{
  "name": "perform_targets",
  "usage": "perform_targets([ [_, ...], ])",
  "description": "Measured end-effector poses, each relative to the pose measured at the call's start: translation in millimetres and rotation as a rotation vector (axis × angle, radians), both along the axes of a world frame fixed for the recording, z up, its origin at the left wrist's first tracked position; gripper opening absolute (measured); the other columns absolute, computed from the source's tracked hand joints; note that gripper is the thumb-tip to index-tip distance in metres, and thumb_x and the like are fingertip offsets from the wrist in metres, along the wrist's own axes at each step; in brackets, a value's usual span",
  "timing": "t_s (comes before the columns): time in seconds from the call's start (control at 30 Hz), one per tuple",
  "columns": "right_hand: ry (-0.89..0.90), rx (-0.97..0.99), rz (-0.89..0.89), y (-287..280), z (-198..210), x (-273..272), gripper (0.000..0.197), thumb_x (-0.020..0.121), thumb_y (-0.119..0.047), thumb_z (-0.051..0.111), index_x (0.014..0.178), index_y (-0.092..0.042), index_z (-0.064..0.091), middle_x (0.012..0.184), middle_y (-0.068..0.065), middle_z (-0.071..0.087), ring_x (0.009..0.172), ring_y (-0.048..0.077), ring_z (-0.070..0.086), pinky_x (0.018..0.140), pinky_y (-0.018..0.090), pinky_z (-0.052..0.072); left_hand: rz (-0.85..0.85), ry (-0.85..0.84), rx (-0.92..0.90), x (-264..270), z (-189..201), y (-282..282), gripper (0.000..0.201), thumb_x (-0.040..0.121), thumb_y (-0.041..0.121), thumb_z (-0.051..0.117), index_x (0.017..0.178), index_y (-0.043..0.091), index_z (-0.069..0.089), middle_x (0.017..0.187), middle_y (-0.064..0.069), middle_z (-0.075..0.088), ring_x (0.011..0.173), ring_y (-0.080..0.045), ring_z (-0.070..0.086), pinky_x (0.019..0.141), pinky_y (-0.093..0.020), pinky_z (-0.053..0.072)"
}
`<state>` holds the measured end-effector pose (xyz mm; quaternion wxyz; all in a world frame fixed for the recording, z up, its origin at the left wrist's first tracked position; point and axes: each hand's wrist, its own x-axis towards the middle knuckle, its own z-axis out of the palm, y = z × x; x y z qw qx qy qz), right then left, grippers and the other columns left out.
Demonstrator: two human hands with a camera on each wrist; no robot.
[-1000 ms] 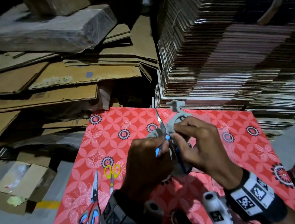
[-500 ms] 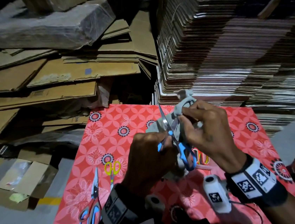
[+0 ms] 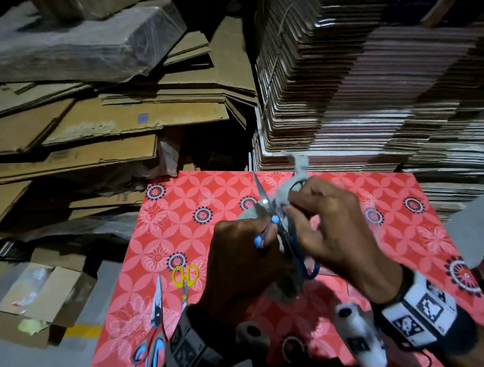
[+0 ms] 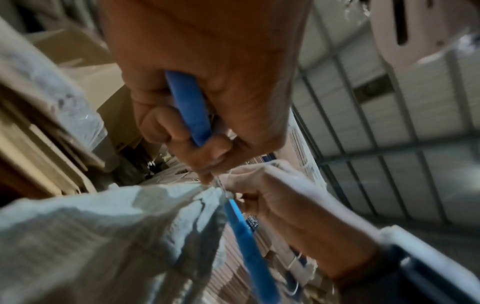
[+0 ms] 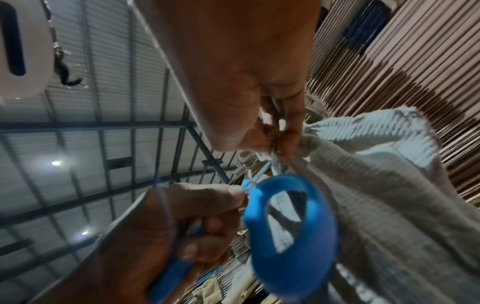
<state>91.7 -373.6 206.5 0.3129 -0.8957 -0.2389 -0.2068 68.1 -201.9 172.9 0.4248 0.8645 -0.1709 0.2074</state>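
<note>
The blue-handled scissors (image 3: 274, 219) are held above the middle of the red flower-patterned mat (image 3: 205, 193), with the blades pointing to the far side. One handle is gripped in the curled fingers of the left hand (image 3: 240, 256). The other handle loop hangs free, and no finger is seen through it. An edge of the grey knitted cloth (image 5: 389, 185) is pinched between the thumb and fingertips of the right hand (image 3: 330, 227), just right of the blades. The rest of the cloth hangs down between the two hands.

For a clean cut, it is judged that the free loop should be taken up first, so that the blades can be worked. The cloth should be drawn taut by the pinch and fed deep towards the pivot, not nipped at the tips. The pinching fingertips should be held clear of the blade line. Whether the blades are parted cannot be told.

Three pairs of scissors are counted. One is in hand; a small yellow-handled pair (image 3: 185, 277) and a larger pair with red-and-blue handles (image 3: 153, 338) lie on the near left of the mat. One cloth, one mat and two hands are seen.
</note>
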Motion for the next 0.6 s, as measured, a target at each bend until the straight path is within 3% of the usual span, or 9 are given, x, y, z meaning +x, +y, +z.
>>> perform_targets([
  [0.07, 0.050, -0.018, 0.036, 2, -5, -7, 0.023, 0.089, -0.010, 0.066, 0.067, -0.008, 0.059, 0.071, 0.000, 0.047, 0.061, 0.018, 0.048, 0.055, 0.036, 0.043, -0.006, -0.010, -0.003, -1, 3, 1, 0.038, 0.090, 0.020, 0.056, 0.054, 0.012, 0.045, 0.051, 0.007, 0.033, 0.044, -0.012, 0.033, 0.048, -0.028, 0.030],
  [0.2, 0.008, 0.037, -0.035, -7, 2, 7, 0.017, 0.084, -0.007, 0.068, 0.068, -0.003, 0.068, 0.067, 0.006, 0.053, 0.059, 0.020, 0.051, 0.054, 0.040, 0.044, -0.005, -0.030, 0.020, 1, 9, -4, 0.043, 0.089, 0.006, 0.061, 0.056, 0.018, 0.037, 0.053, 0.006, 0.030, 0.046, -0.016, 0.031, 0.049, -0.033, 0.030],
  [0.27, -0.007, 0.062, -0.085, -12, 7, 14, 0.015, 0.085, -0.008, 0.068, 0.073, -0.001, 0.073, 0.069, 0.009, 0.056, 0.060, 0.023, 0.054, 0.054, 0.039, 0.046, -0.017, -0.023, 0.035, 0, 10, -6, 0.044, 0.088, 0.007, 0.062, 0.056, 0.019, 0.035, 0.052, 0.006, 0.030, 0.046, -0.013, 0.030, 0.051, -0.030, 0.027],
  [0.37, -0.037, 0.038, -0.076, -8, 8, 8, 0.019, 0.086, -0.007, 0.066, 0.067, -0.005, 0.064, 0.068, 0.003, 0.049, 0.059, 0.020, 0.048, 0.054, 0.031, 0.039, -0.034, -0.016, 0.016, -2, 9, -6, 0.046, 0.089, 0.009, 0.063, 0.056, 0.024, 0.034, 0.052, 0.007, 0.027, 0.046, -0.011, 0.030, 0.050, -0.029, 0.026],
  [0.47, 0.012, 0.004, -0.004, 1, 3, -9, 0.023, 0.086, -0.007, 0.066, 0.067, -0.011, 0.056, 0.070, -0.001, 0.044, 0.060, 0.016, 0.044, 0.055, 0.033, 0.036, -0.019, -0.017, -0.002, -3, 6, -4, 0.042, 0.094, 0.018, 0.057, 0.055, 0.016, 0.043, 0.053, 0.005, 0.030, 0.046, -0.013, 0.031, 0.048, -0.033, 0.028],
  [0.53, 0.038, 0.019, 0.010, 0, 2, -10, 0.021, 0.086, -0.009, 0.067, 0.067, -0.009, 0.060, 0.069, -0.001, 0.047, 0.059, 0.014, 0.045, 0.055, 0.035, 0.040, -0.006, -0.012, -0.010, -3, 6, -5, 0.041, 0.094, 0.015, 0.059, 0.055, 0.011, 0.046, 0.053, 0.005, 0.031, 0.046, -0.014, 0.031, 0.049, -0.031, 0.027],
  [0.6, 0.027, 0.066, -0.009, -6, 4, -2, 0.015, 0.085, -0.009, 0.069, 0.070, -0.008, 0.070, 0.067, 0.001, 0.052, 0.058, 0.011, 0.047, 0.055, 0.030, 0.042, 0.007, -0.012, -0.016, -2, 6, -6, 0.040, 0.092, 0.010, 0.062, 0.055, 0.010, 0.048, 0.052, 0.004, 0.034, 0.045, -0.016, 0.035, 0.050, -0.031, 0.029],
])
